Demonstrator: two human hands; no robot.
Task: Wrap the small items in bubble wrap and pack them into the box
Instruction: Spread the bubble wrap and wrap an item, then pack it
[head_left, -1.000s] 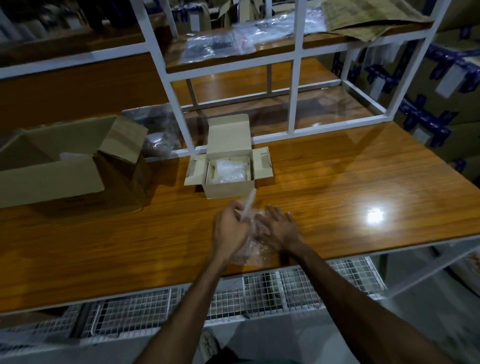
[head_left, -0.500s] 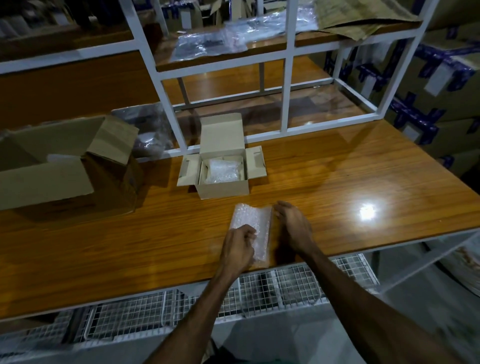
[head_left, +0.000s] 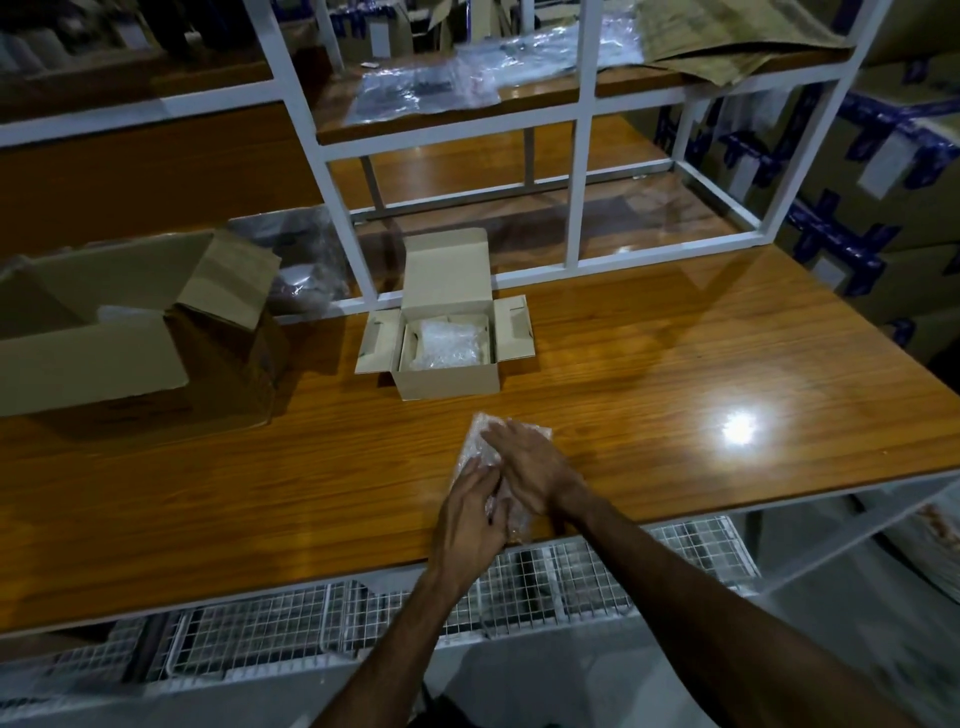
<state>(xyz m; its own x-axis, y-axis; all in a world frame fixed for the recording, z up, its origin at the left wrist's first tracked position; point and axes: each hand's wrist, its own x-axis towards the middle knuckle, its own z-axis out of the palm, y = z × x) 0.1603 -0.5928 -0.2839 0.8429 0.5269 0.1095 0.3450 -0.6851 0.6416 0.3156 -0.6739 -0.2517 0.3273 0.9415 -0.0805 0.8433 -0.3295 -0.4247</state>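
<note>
A sheet of bubble wrap lies on the wooden table near its front edge, with whatever is inside it hidden. My right hand lies flat across the sheet, fingers straight and pointing left. My left hand rests on the near end of the sheet, fingers stretched forward beside the right hand. Beyond them stands a small open cardboard box, flaps spread, with one bubble-wrapped bundle inside.
A large open carton sits at the left of the table. A white metal shelf frame rises behind the small box, with plastic bags at its foot. Wire baskets hang under the table edge. Stacked cartons stand at the right.
The bubble wrap, lifted and crumpled a second ago, now lies flat. My right hand has moved from beside it onto it, and my left hand has gone from gripping its edge to resting on it.
</note>
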